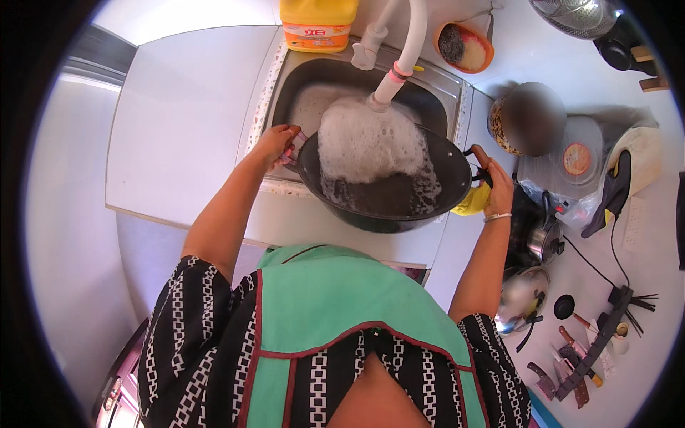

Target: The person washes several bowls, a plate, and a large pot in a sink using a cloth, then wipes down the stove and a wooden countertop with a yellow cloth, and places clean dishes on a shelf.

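A large black wok [374, 200] is tilted away from me over the near side of the stainless-steel sink [316, 69]. White, foamy water [369, 144] spreads from its dark inside over the far rim towards the basin. My left hand [278, 147] grips the loop handle on the wok's left side. On the right, my right hand [500, 187] holds the other handle, which has a brown grip [480, 156]. A yellow cloth [473, 200] hangs beneath my right hand, against the wok's side; whether the fingers pinch it is hidden.
A white faucet hose [393, 80] hangs over the foam. Behind the sink stands a yellow detergent jug [318, 24]; an orange holder with scrubbers [464, 48] is at the wall. To the right are a patterned pot [497, 120], a steel saucepan [543, 241] and a knife rack [594, 342].
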`<state>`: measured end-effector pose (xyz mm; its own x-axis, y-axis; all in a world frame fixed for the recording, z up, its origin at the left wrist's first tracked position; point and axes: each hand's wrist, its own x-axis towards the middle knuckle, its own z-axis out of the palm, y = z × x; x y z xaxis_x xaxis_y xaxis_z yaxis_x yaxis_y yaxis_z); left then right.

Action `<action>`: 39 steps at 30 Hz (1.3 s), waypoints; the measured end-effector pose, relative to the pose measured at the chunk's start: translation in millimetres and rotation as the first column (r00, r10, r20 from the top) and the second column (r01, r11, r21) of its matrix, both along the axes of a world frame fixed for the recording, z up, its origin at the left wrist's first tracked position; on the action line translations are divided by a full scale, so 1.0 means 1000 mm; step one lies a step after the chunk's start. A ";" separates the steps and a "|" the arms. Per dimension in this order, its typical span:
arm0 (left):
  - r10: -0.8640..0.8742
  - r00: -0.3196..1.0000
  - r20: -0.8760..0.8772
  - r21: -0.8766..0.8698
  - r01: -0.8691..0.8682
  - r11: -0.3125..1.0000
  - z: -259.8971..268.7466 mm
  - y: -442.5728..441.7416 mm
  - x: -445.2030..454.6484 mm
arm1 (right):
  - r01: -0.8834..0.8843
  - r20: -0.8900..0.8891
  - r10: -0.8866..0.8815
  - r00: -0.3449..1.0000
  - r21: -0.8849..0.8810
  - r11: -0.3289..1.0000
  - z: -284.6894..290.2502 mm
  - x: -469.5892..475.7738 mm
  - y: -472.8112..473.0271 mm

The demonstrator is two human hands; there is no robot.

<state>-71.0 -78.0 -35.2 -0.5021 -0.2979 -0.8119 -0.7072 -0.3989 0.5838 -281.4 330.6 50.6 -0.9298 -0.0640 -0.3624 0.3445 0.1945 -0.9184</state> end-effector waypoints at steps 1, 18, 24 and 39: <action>0.021 1.000 0.011 0.028 -0.022 0.999 -0.004 0.004 0.002 | 0.005 -0.019 -0.005 1.000 0.005 1.000 0.008 0.002 0.000; 0.078 0.992 0.098 0.640 -0.123 0.758 -0.042 0.070 0.021 | -0.256 -0.323 0.311 0.894 0.202 0.945 0.154 -0.024 -0.072; 0.062 0.993 0.102 0.811 -0.119 0.572 -0.048 0.122 0.020 | -0.263 -0.305 0.336 0.891 0.256 0.930 0.199 -0.041 -0.112; 0.069 0.980 -0.189 -0.375 -0.137 0.917 -0.023 -0.044 -0.021 | -0.037 0.057 0.031 0.998 0.092 0.995 -0.040 -0.009 -0.033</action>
